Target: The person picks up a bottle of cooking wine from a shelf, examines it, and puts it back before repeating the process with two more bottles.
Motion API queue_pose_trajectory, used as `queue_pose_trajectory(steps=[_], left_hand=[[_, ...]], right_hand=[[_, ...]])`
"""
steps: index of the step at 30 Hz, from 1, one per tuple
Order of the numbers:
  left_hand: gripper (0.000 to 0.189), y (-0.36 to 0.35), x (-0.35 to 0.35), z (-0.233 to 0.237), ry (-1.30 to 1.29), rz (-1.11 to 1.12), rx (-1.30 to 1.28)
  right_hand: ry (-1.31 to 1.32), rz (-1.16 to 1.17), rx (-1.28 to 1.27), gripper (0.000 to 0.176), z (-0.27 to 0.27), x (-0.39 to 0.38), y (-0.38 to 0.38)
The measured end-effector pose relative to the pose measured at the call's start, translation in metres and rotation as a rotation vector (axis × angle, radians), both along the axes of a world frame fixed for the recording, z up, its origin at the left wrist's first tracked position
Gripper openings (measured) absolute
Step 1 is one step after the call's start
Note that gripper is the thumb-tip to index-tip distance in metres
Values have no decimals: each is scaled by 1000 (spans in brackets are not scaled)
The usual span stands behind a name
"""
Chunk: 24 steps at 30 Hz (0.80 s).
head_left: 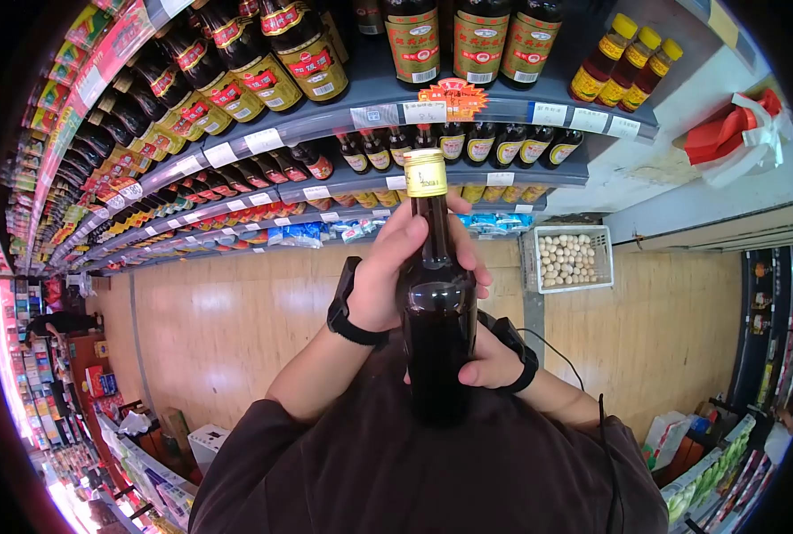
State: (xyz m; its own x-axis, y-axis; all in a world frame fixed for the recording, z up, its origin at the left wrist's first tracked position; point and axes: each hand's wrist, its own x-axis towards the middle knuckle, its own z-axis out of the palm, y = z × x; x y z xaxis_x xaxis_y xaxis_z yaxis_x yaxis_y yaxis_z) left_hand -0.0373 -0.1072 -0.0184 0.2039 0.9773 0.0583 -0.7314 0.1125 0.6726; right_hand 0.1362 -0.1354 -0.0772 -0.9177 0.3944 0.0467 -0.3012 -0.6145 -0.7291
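Note:
I hold a dark glass bottle (435, 311) with a gold cap and a yellow neck label upright, close in front of me. My left hand (388, 271) wraps around its neck and shoulder, fingers curling round the far side. My right hand (488, 354) is lower, against the bottle's body, and is largely hidden behind the glass. Each wrist wears a black band. The bottle's cap reaches up to the shelf edge (432, 113) with its price tags.
Shelves of dark sauce bottles (236, 84) with red and yellow labels curve away to the left. Three small yellow-capped bottles (626, 62) stand at the upper right. A white basket of eggs (572, 258) sits on the wooden floor. More goods line the lower left and lower right.

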Motion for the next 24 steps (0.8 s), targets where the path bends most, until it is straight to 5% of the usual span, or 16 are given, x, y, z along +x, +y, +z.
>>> queue_pose_trajectory(steps=[24], left_hand=[[45,-1,2,5,11,-24,-52]], right_hand=[[-35,-20,-3,88,2,6,2]])
